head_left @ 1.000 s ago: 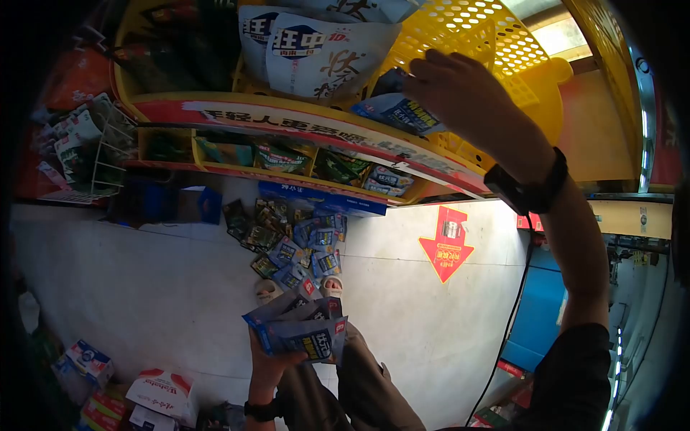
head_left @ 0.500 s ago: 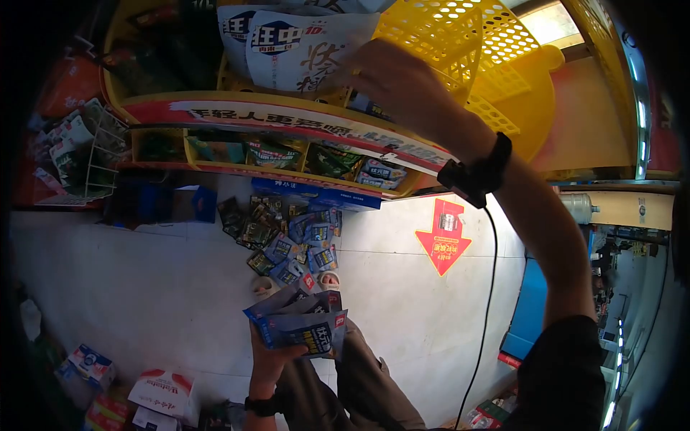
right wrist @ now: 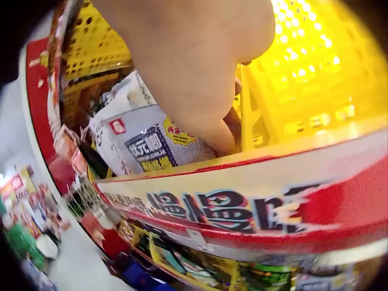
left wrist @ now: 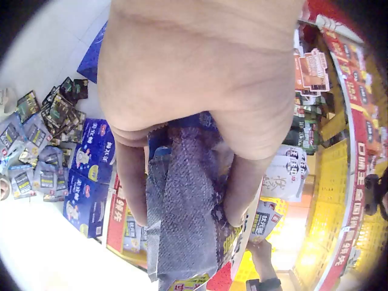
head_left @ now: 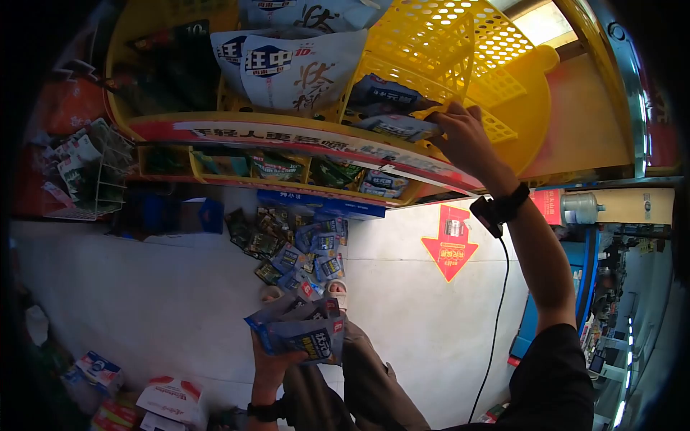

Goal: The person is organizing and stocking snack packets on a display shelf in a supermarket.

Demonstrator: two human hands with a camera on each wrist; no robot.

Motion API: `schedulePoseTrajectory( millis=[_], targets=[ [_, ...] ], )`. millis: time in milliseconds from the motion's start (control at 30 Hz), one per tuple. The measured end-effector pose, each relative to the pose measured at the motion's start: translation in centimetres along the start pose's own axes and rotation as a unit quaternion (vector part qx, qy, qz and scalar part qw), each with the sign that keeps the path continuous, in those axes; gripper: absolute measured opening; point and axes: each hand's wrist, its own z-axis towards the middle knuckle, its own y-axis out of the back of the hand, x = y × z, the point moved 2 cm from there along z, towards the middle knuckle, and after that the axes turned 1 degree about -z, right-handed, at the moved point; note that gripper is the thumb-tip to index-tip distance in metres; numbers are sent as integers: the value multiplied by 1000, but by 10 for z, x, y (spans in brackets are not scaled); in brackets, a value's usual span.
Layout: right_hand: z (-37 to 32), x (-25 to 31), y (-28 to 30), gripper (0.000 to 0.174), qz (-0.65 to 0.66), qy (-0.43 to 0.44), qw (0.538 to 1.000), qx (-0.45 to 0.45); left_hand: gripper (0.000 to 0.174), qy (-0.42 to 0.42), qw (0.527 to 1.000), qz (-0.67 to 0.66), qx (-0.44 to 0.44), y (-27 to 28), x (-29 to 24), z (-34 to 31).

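Several blue-grey packets [head_left: 309,337] are gripped by the left hand [head_left: 273,366], low in front of the legs. In the left wrist view the left hand [left wrist: 200,79] has its thumb and fingers on both sides of the packets [left wrist: 188,200]. The right hand [head_left: 471,144] is at the right end of the yellow shelf compartment, its fingers at the edge of a blue-grey packet [head_left: 399,128]; another packet [head_left: 384,92] lies behind it. Seen from the right wrist, the right hand [right wrist: 194,73] reaches down beside the packet [right wrist: 151,142], its fingertips mostly hidden.
Large white bags [head_left: 287,72] fill the neighbouring compartment. A yellow divider [head_left: 467,65] stands beside the right hand. Below are a lower shelf of packets [head_left: 277,167], a blue box [head_left: 323,205] and many packets on the floor [head_left: 287,248]. A black cable [head_left: 496,323] hangs from the right wrist.
The right hand has moved from over the compartment and the white bags to the compartment's right side, uncovering the packets there. The left hand still holds its packets low.
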Motion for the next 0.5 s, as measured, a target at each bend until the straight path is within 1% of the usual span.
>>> schedulePoseTrajectory(
  millis=[33,100,133,167,233,267,333,400,467,500],
  targets=[
    [4,-3,-1,24,2,-3,1000,-2,96,0,1000,4,0,0,1,0],
    [11,-6,5,22,67,-2,997,-35,97,10,1000,-7,-6,-1,7,-2],
    [12,-1,16,21,55,25,995,-80,97,5,1000,-8,-8,-3,8,-3],
    [11,0,22,21,56,24,995,-79,97,7,1000,-7,-8,-3,9,-3],
    [12,-2,32,16,231,2,965,-127,95,-6,1000,-1,9,-7,10,1],
    [13,-2,38,16,207,22,969,-135,95,-6,1000,-4,10,-9,9,1],
    [20,-9,41,17,194,35,971,-135,104,7,1000,-9,20,-20,1,1],
    [24,-6,44,18,186,45,972,-136,105,12,1000,-1,19,-17,2,1],
    [33,5,52,19,158,-38,976,-144,106,16,1000,8,17,-15,3,1],
    [37,5,46,19,160,-38,976,-144,106,14,1000,8,19,-14,4,2]
  ],
)
